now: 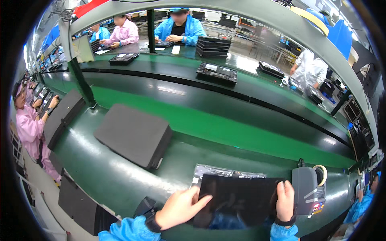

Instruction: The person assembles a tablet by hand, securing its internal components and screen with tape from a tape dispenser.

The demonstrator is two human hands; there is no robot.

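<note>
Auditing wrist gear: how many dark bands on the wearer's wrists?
2: one band by the left hand, another band by the right hand, both hands holding the black panel. Sleeves may hide more.

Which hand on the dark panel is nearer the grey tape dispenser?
Right. The right hand, at the right edge of the dark panel, is just left of the tape dispenser; the left hand is farther, at the panel's left edge.

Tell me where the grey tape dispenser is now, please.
In the head view, the grey tape dispenser stands on the green bench at lower right, just to the right of the right hand, which grips the dark glossy panel.
</note>
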